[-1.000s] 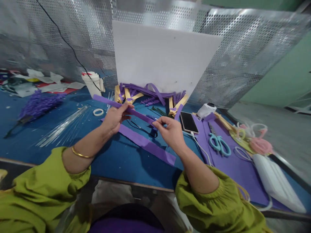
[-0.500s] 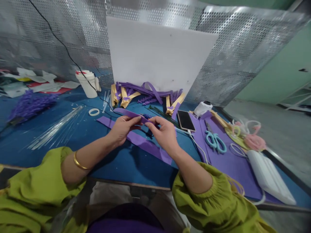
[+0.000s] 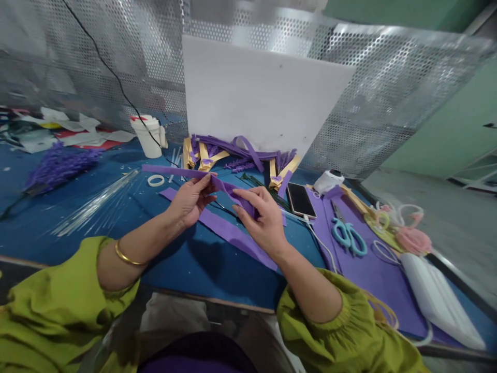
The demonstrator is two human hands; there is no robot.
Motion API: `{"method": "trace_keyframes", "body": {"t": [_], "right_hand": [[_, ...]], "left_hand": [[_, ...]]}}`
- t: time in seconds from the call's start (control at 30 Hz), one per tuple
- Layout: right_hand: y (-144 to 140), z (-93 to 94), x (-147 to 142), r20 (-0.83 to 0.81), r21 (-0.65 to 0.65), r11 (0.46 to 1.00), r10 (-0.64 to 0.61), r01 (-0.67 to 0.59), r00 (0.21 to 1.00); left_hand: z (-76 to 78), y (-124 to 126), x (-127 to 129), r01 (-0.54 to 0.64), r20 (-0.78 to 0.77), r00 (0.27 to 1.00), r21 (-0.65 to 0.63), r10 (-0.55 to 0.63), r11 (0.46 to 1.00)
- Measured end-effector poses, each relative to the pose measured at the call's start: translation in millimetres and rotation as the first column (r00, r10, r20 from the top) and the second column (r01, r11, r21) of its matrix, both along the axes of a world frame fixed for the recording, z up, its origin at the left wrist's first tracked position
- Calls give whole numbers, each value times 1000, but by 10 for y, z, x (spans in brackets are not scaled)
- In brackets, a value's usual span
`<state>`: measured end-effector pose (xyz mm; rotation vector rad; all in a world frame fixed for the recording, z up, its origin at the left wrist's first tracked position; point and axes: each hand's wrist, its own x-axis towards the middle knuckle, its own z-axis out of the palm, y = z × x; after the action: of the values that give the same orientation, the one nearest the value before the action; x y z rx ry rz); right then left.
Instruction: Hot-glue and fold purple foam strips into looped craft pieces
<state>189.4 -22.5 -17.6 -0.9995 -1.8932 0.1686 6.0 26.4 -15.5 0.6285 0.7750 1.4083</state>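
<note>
- While the left hand [image 3: 192, 202] pinches it between thumb and fingers, a narrow purple strip [image 3: 171, 171] is held in the air just beyond the flat strip [image 3: 233, 233], its left part sticking out straight and its right part bent.
- The right hand [image 3: 264, 217] is curled around that bent part, thumb and forefinger tips a little apart; whether they grip it firmly I cannot tell.
- The flat strip, also purple, lies slantwise on the blue table [image 3: 174, 269], partly hidden by both hands.
- Near the flat strip's left end, on its far side, lies a white ring [image 3: 156, 185].
- Left of the flat strip are clear thin strands [image 3: 97, 204] and, farther off, purple flowers [image 3: 62, 168].
- Beyond the flat strip stand a white cup [image 3: 147, 137] and a white board [image 3: 260, 98].
- Right of the flat strip are a phone [image 3: 302, 200] with a cable plugged in, then teal-handled scissors [image 3: 349, 235] on a purple sheet [image 3: 376, 285].
</note>
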Motion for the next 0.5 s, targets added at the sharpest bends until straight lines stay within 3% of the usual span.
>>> {"method": "trace_keyframes", "body": {"t": [0.27, 0.4, 0.5], "right_hand": [[37, -111, -24, 7, 7, 1000, -29, 29, 1000], [21, -94, -51, -26, -21, 1000, 12, -13, 1000], [10, -20, -56, -101, -120, 988, 85, -97, 991]], "left_hand": [[-18, -73, 57, 98, -23, 995, -18, -98, 995], [-26, -41, 31, 65, -15, 998, -57, -66, 996], [10, 30, -34, -6, 11, 1000, -65, 7, 998]]}}
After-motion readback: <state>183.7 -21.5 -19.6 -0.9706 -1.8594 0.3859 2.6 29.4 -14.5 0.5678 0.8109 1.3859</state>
